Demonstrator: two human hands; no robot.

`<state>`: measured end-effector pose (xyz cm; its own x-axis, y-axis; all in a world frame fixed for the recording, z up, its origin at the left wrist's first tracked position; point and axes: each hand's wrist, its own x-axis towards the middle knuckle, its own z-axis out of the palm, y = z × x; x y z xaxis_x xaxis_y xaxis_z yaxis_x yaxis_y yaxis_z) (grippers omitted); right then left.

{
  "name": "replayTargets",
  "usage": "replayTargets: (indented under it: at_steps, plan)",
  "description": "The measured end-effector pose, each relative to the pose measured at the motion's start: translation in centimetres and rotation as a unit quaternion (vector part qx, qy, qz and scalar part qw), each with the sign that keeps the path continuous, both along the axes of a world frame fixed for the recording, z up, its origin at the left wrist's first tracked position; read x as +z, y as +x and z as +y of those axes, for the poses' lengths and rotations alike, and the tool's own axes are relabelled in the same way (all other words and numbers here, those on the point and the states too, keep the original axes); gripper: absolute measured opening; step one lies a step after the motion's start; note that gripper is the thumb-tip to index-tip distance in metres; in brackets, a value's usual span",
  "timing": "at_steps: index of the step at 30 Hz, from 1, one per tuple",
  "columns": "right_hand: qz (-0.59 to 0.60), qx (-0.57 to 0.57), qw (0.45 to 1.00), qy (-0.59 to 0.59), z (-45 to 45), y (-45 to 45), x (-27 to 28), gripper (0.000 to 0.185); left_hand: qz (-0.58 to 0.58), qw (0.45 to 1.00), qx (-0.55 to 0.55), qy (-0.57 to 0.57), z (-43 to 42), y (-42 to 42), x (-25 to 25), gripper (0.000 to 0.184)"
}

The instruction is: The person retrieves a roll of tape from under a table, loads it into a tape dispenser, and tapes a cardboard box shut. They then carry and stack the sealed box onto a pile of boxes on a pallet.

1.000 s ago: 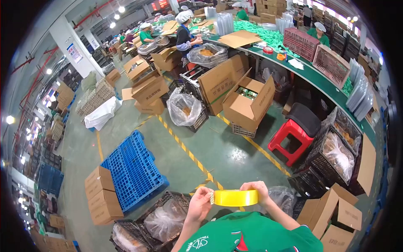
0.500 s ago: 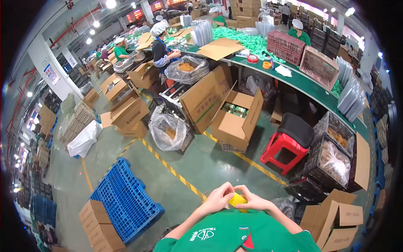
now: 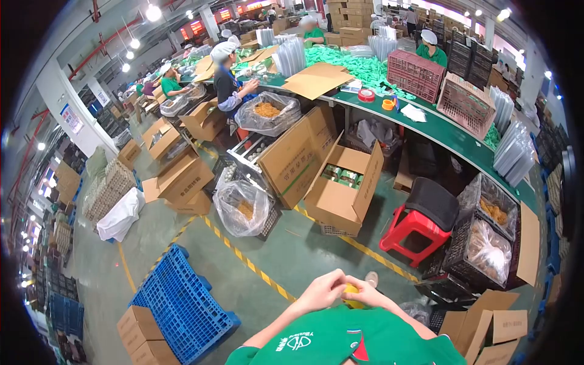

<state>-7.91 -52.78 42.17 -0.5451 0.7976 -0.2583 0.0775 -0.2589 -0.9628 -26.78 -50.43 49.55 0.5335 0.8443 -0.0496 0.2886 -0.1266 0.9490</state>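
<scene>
My left hand (image 3: 323, 292) and my right hand (image 3: 366, 294) meet in front of my green shirt. Between them they hold a small, rounded yellow object (image 3: 351, 288), mostly covered by the fingers; its exact kind does not show. The fingers of both hands are bent and closed around it. One shoe (image 3: 371, 278) shows on the floor just beyond my right hand.
An open carton (image 3: 340, 188) with green packs stands ahead, left of a red stool (image 3: 413, 234). A blue pallet (image 3: 182, 304) lies at left. Behind runs a long green table (image 3: 450, 131), with co-workers seated along it. Open cartons (image 3: 486, 322) stand at lower right.
My fingers have closed further over the yellow object, so less of it shows. A shoe has come into sight. The co-worker at the table has raised their hands.
</scene>
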Motion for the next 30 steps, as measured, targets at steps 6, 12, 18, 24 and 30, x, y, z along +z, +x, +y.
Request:
replayTargets:
  at_steps: [6, 12, 18, 24, 30]
  plan:
    - [0.066, 0.014, 0.997, -0.024, 5.0, 3.5, 2.5, 0.042, -0.182, 0.952, 0.244, -0.037, 2.7, 3.3, -1.9, 0.03]
    - [0.108, -0.132, 0.985, 0.013, 9.6, 11.1, 1.2, 0.041, -0.15, 0.939, 0.308, -0.02, 6.9, 7.8, -2.9, 0.042]
    - [0.13, -0.235, 0.963, 0.023, 12.8, 16.8, 1.0, 0.039, -0.066, 0.987, 0.141, -0.05, 9.6, 17.6, -7.7, 0.057]
    - [0.152, -0.284, 0.947, -0.001, 14.8, 17.8, 1.1, 0.031, -0.168, 0.959, 0.094, -0.209, 12.1, 21.5, -7.9, 0.08]
    - [0.123, -0.319, 0.939, 0.02, 17.7, 17.0, -0.5, 0.025, -0.176, 0.958, 0.075, -0.215, 16.4, 21.3, -6.6, 0.079]
